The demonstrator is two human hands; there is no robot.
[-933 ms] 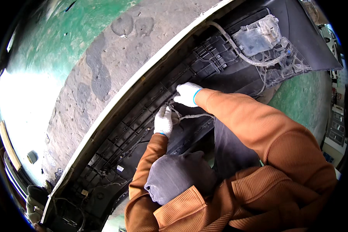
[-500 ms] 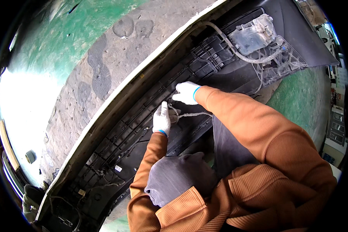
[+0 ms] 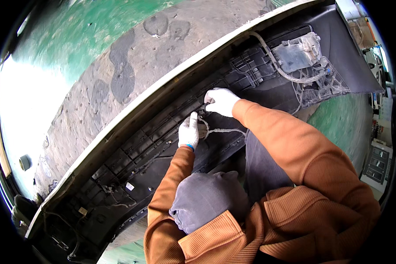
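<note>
A long black car bumper cover (image 3: 268, 94) lies with its ribbed inner side up, slanting from lower left to upper right before me. Over its middle, my left hand (image 3: 189, 133), in a white knit glove, closes around a grey wiring harness (image 3: 224, 130), one finger pointing up. The harness loops beside that hand and runs right toward my knee. My right hand (image 3: 223, 101), gloved alike, is pinched just above and right of the left. Its fingertips are at a small dark part by the harness, which I cannot make out.
A clear plastic box (image 3: 297, 55) and a grey hose (image 3: 277, 64) sit at the cover's right end. A grey padded mat (image 3: 163, 48) lies beyond the pale edge, on green floor (image 3: 101, 22). A tape roll (image 3: 24, 163) stands at far left.
The view has turned slightly. My right hand has moved a little right, away from my left, with its fingers still pinched. The left hand stays at the harness.
</note>
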